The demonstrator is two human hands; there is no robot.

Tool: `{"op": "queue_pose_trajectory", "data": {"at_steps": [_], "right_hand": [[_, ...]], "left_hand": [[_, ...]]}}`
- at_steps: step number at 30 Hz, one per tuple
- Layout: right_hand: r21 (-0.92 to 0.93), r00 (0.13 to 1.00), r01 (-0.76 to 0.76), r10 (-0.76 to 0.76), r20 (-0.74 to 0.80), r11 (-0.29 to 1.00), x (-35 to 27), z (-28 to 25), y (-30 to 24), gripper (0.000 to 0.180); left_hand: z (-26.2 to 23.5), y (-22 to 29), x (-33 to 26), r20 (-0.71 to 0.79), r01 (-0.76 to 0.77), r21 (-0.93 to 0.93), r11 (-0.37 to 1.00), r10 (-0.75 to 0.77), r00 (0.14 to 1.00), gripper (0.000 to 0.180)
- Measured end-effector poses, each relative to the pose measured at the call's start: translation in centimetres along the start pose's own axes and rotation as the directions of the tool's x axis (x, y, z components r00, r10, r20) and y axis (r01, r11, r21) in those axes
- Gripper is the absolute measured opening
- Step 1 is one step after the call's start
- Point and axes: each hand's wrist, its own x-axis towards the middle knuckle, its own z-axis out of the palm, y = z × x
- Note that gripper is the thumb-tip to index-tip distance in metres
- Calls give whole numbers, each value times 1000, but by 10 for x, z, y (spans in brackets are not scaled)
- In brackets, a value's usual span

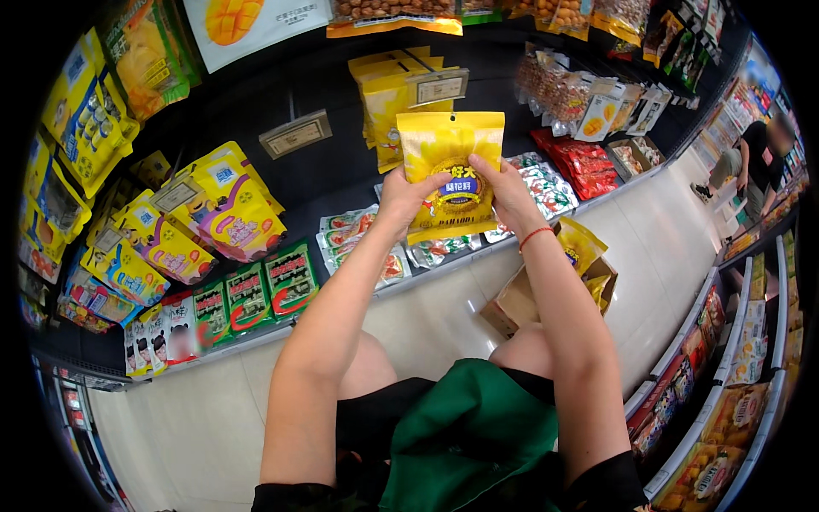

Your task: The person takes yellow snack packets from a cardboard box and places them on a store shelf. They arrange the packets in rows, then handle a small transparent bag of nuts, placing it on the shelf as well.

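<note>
I hold a yellow snack bag (452, 154) with a sunflower picture upright in front of a black shop shelf wall. My left hand (401, 198) grips its lower left edge. My right hand (506, 194), with a red string on the wrist, grips its right edge. Directly behind the bag hangs a row of matching yellow bags (384, 98) on a peg with a price tag (437, 87). A cardboard box (525, 300) with more yellow bags sits on the floor by my right knee.
Hanging snack packs fill the wall: yellow and pink bags (230, 209) at left, green packs (264, 290) low down, red packs (580, 166) at right. Another shelf unit (725, 358) stands at right. A person in black (755, 162) stands down the aisle. White tile floor (444, 316) lies below.
</note>
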Motion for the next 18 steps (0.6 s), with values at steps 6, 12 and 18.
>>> {"op": "queue_pose_trajectory", "data": {"at_steps": [6, 12, 18], "right_hand": [[148, 999, 22, -27, 35, 989, 15, 30, 3, 35], [161, 994, 32, -48, 96, 986, 35, 27, 1, 36], [171, 986, 120, -138, 97, 978, 51, 34, -18, 33]], "left_hand": [[-27, -11, 15, -105, -147, 132, 980, 161, 981, 39], [-34, -14, 26, -96, -193, 117, 974, 205, 974, 39], [-28, -6, 33, -145, -151, 44, 988, 156, 977, 37]]}}
